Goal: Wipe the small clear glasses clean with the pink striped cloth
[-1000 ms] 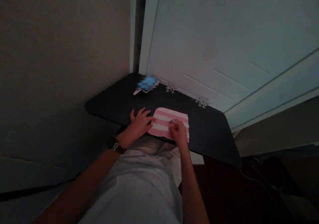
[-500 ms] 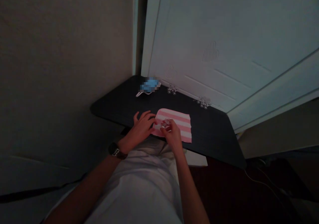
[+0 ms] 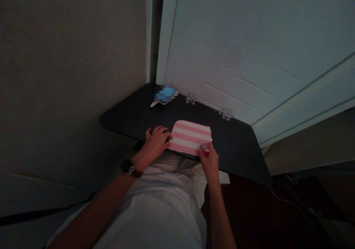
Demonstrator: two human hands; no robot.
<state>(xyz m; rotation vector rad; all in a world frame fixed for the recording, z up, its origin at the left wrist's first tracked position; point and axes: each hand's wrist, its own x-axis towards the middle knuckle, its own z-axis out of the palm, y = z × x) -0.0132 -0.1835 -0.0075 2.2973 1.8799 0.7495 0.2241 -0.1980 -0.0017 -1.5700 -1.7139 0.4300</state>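
At the near edge of the dark surface [image 3: 235, 143], just in front of the white shirt [image 3: 155, 212], both hands are working low. The right hand [image 3: 210, 160] pinches a small clear piece [image 3: 205, 146] between thumb and fingers, over the near right corner of a cloth [image 3: 191, 132] with pink and white stripes. Whether the piece touches the cloth, I cannot tell. The left hand [image 3: 155, 143] has its fingers spread and slightly bent; their tips are at the cloth's left edge, and the wrist wears a dark watch [image 3: 128, 166].

The cloth lies flat, its lower side close to the near edge. To its right, a broad stretch of the surface continues to the right edge, beyond which are a dark red floor [image 3: 238, 212] and a thin cable [image 3: 288, 201]. Another stretch lies between the cloth and the back.

Along the back side stand two groups of small clear pieces [image 3: 190, 99], and left of them a blue item [image 3: 166, 94], blurred. Behind rises a white panel [image 3: 263, 31] with heart shapes; a plain wall [image 3: 72, 57] closes the left.
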